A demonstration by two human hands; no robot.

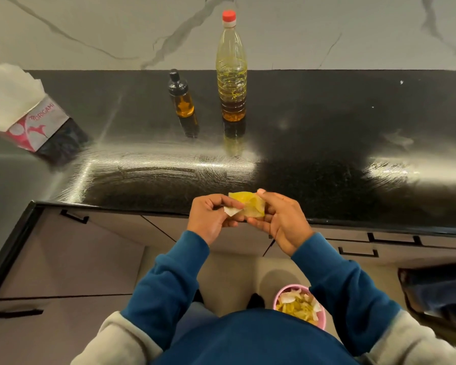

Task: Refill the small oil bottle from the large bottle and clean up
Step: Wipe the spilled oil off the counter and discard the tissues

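Both hands [216, 214] [279, 219] pinching oily tissue [248, 205], seemingly folded

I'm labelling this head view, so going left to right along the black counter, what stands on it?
Tissue pack → small oil bottle → large oil bottle. In front of the counter edge, both hands hold an oil-stained tissue.

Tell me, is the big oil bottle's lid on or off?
On. The red cap sits on the large oil bottle, which stands upright.
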